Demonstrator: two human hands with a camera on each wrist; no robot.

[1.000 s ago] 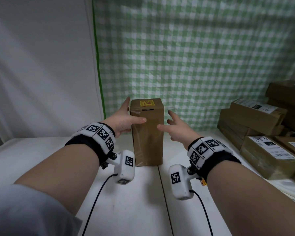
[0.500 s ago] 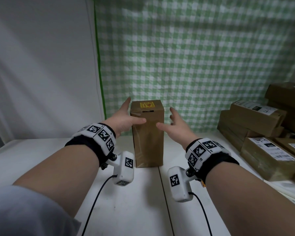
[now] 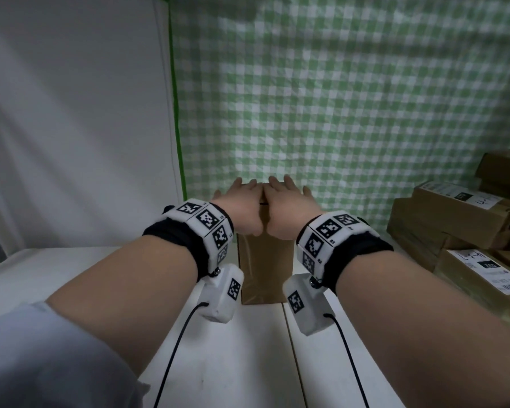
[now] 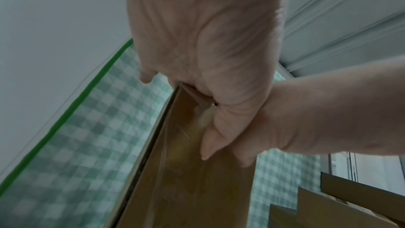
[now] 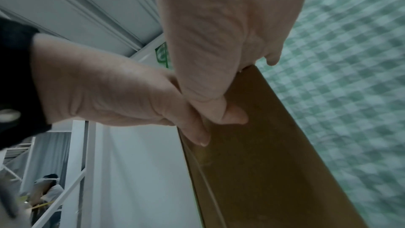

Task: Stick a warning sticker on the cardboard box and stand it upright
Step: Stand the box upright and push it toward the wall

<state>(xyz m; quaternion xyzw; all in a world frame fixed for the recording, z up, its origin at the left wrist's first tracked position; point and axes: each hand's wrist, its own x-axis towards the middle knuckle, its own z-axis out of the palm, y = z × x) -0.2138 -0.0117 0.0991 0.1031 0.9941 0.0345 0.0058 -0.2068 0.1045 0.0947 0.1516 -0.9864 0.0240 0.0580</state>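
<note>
A tall brown cardboard box (image 3: 265, 272) stands upright on the white table (image 3: 248, 354), close to the checked backdrop. Both hands lie flat on its top, side by side and touching. My left hand (image 3: 242, 198) covers the left half and my right hand (image 3: 286, 198) the right half. The sticker on the top face is hidden under them. In the left wrist view my left hand (image 4: 203, 32) has its palm on the box (image 4: 192, 188) edge and its thumb down the front face. The right wrist view shows my right hand (image 5: 230, 23) the same way on the box (image 5: 263, 162).
Several stacked cardboard parcels (image 3: 454, 219) with white labels fill the table's right side. A green checked cloth (image 3: 336, 113) hangs just behind the box, beside a white wall at left. Another person (image 5: 48, 190) stands far off in the right wrist view.
Both hands have moved from the box's upper sides onto its top, meeting in the middle and covering the sticker. The box still stands in the same spot.
</note>
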